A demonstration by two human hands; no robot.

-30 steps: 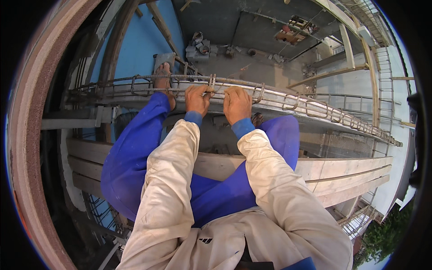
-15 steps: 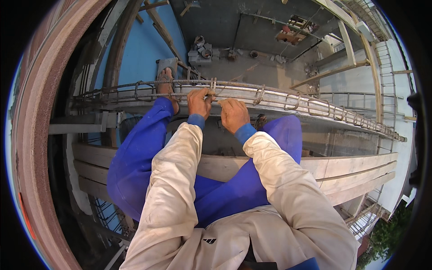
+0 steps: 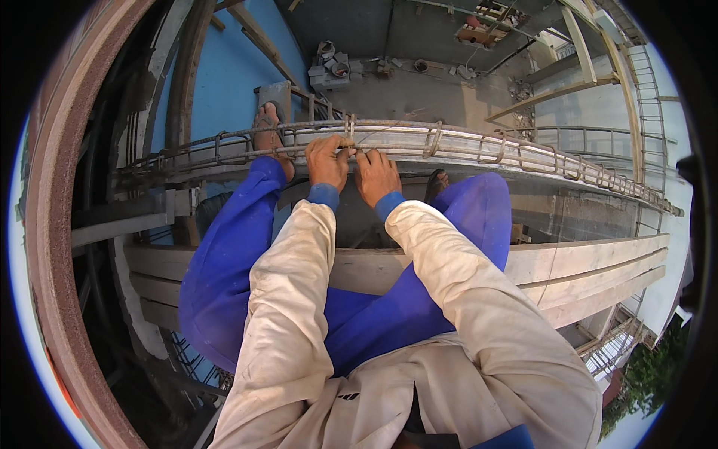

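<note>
A long cage of steel reinforcing bars (image 3: 250,142) with stirrups runs from left to right in front of me. My left hand (image 3: 327,161) is closed at its near bar, thumb and forefinger pinched just below an upright stirrup (image 3: 350,129). Close beside it, my right hand (image 3: 377,178) is closed too, its fingertips bent in toward the left hand's. What the two pinches hold is too small and hidden to tell. A thin wire-like line shows just above the fingertips. Further right, another stirrup (image 3: 433,139) circles the bars.
My left foot (image 3: 268,129) rests by the cage over a drop; the floor (image 3: 441,97) lies far below, with buckets and rubble (image 3: 329,67). Wooden planks (image 3: 591,262) run beneath my legs. Timber props (image 3: 258,37) stand by a blue wall (image 3: 224,82).
My right hand has come left, close against my left hand, and its fingers have curled in. The left hand stays at the same stirrup. The whole view has shifted slightly.
</note>
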